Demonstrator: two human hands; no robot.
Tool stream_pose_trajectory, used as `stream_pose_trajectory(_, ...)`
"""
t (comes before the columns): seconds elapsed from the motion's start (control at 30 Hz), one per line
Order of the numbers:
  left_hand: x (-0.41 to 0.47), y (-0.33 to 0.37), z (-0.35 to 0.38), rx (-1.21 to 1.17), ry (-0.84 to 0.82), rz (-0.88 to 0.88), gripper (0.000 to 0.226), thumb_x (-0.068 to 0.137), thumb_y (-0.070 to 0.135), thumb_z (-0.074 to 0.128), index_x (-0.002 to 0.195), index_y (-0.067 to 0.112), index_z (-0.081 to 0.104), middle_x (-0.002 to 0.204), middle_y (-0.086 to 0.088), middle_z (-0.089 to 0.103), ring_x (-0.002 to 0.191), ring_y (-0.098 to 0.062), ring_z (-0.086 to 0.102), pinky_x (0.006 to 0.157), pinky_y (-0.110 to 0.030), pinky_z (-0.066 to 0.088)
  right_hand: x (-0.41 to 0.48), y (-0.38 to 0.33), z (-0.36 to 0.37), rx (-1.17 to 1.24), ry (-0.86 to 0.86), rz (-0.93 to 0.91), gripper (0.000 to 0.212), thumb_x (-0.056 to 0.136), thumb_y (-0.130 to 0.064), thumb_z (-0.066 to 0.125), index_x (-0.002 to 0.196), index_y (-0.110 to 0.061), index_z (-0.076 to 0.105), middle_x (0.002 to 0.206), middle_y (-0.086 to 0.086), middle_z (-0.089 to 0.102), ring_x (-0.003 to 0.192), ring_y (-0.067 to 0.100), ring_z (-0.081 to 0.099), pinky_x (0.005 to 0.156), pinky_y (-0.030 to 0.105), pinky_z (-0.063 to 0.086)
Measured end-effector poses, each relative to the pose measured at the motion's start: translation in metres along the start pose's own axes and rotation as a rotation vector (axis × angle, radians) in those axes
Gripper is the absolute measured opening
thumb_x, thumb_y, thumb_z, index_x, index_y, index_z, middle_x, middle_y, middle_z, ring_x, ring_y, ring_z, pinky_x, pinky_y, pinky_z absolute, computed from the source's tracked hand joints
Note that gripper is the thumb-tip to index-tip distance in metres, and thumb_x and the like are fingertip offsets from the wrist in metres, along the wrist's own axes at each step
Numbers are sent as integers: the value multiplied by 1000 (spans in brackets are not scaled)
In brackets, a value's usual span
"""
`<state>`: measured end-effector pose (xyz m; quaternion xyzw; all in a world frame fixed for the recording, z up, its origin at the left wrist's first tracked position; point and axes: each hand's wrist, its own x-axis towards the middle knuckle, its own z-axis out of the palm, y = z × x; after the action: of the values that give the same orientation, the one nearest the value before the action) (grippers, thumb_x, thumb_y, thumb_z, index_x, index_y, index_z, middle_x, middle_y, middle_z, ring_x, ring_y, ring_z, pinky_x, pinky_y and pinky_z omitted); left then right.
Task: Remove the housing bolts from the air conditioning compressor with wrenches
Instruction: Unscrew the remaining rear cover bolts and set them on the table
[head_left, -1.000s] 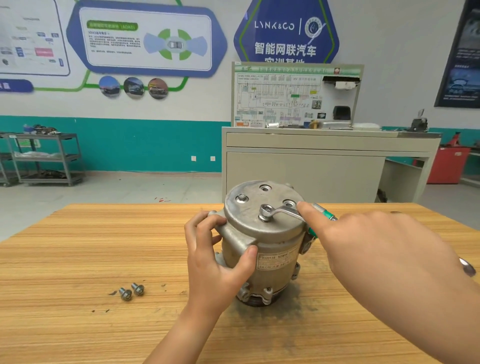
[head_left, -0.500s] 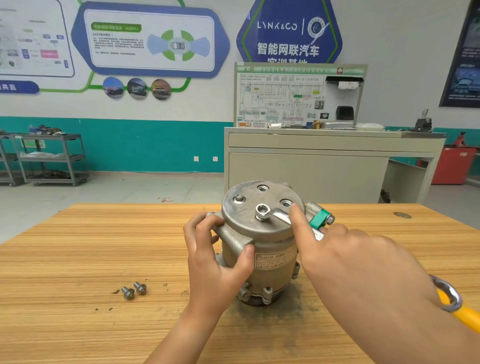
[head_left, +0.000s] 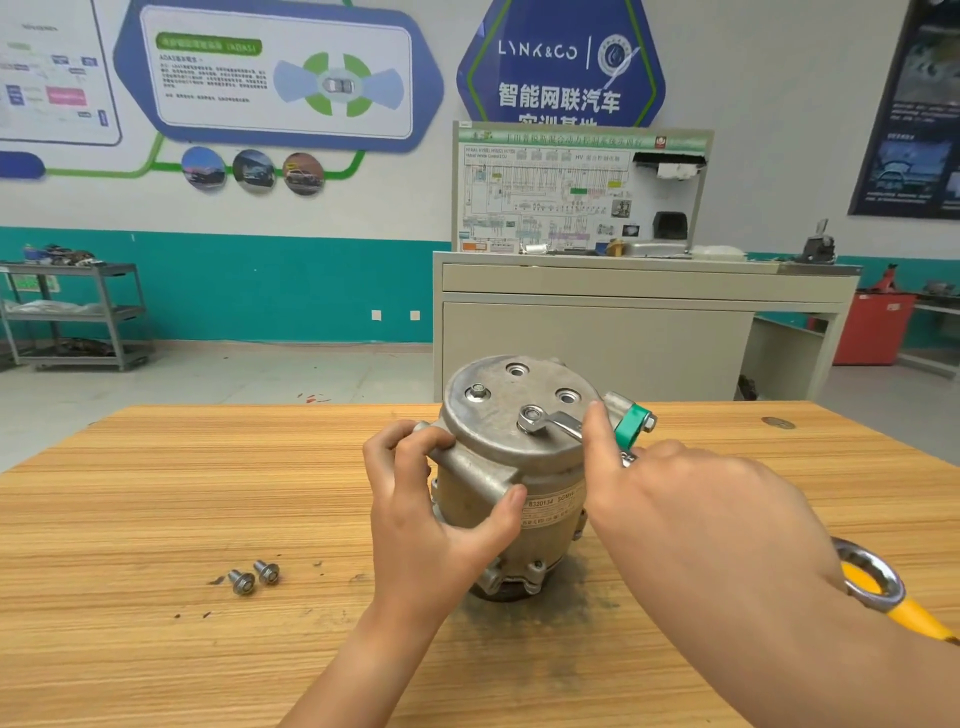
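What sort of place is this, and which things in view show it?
Probably a car-mechanics training workshop: a wiring-diagram teaching board, a connected-car wall sign, and a compressor on the wooden bench with a wrench on it.

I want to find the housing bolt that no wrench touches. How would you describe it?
Start at the grey compressor standing on the wooden table. On its round top face, near the left edge, sits one hex bolt. Its neighbours are two empty holes and a second bolt capped by the wrench.

The left grip (head_left: 431, 525) is a bare, slim-fingered hand; its forearm (head_left: 337, 675) is bare too. The right grip (head_left: 691, 519) and right forearm (head_left: 841, 654) are likewise bare.
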<state>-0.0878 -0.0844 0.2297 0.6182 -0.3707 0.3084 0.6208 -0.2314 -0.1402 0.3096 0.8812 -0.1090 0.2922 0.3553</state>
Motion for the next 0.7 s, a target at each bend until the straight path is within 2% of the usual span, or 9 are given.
stream_pose_trajectory(0.07, 1, 0, -1, -18, -3, -11, 47, 59, 48, 66, 99, 32, 47, 114, -5, 40, 114, 4, 39, 88, -20, 44, -3, 18, -3, 112, 93, 167, 63, 52, 8, 21, 88, 5, 72, 38, 8, 11, 38, 12, 7, 57, 9, 5)
stream_pose_trajectory(0.17, 4, 0, -4, -33, -11, -22, 47, 60, 46, 64, 101, 35, 45, 114, -5, 43, 111, 4, 42, 87, -28, 47, -4, 31, 0, 160, 32, 113, 53, 51, 11, 40, 93, 3, 72, 34, 10, 36, 35, 12, 12, 45, 12, 10)
stream_pose_trajectory(0.23, 6, 0, -6, -46, -27, -28, 47, 60, 45, 63, 102, 34, 46, 113, -1, 46, 109, 1, 45, 87, -32, 47, -3, 43, 17, 98, 58, 74, 41, 55, -8, 68, 95, -2, 72, 38, 8, 43, 27, 17, 27, 40, 16, 14)
stream_pose_trajectory(0.3, 8, 0, -6, -71, -41, -42, 46, 61, 45, 63, 103, 36, 47, 114, 7, 47, 108, -6, 51, 87, -33, 47, 2, 60, 35, 148, 202, 81, 34, 79, -30, 53, 95, -8, 73, 44, 5, 49, 32, 21, 44, 41, 19, 21)
stream_pose_trajectory(0.37, 10, 0, -7, -100, -55, -67, 46, 61, 45, 64, 103, 36, 49, 116, 11, 48, 108, -10, 54, 87, -32, 47, 8, 71, 55, 237, 274, 23, 39, 88, -30, 42, 99, -8, 72, 55, 6, 57, 46, 24, 56, 48, 25, 37)
stream_pose_trajectory(0.43, 12, 0, -7, -125, -66, -79, 46, 61, 45, 64, 103, 35, 51, 117, 12, 49, 107, -6, 55, 88, -30, 47, 19, 80, 69, 300, 260, 7, 42, 89, -31, 38, 108, -8, 69, 80, 10, 66, 74, 27, 64, 77, 46, 47)
stream_pose_trajectory(0.5, 12, -2, -7, -137, -65, -84, 46, 60, 45, 64, 103, 34, 51, 118, 12, 49, 106, -2, 56, 87, -25, 47, 36, 84, 75, 367, 141, 50, 49, 90, -39, 30, 120, -15, 62, 113, 10, 62, 110, 27, 56, 97, 63, 26)
stream_pose_trajectory(0.57, 12, -3, -8, -154, -66, -92, 46, 60, 45, 64, 103, 34, 51, 119, 14, 49, 106, -1, 56, 85, -17, 46, 53, 87, 77, 436, -16, 56, 51, 93, -49, 19, 136, -31, 43, 142, -2, 40, 135, 15, 25, 107, 58, 3)
stream_pose_trajectory(0.7, 15, -7, -13, -177, -84, -105, 46, 62, 44, 64, 105, 33, 51, 121, 13, 50, 106, 1, 56, 84, -10, 44, 88, 88, 86, 535, -172, -64, 46, 96, -42, 24, 142, -43, 20, 153, -9, 14, 140, 8, 2, 111, 47, 4)
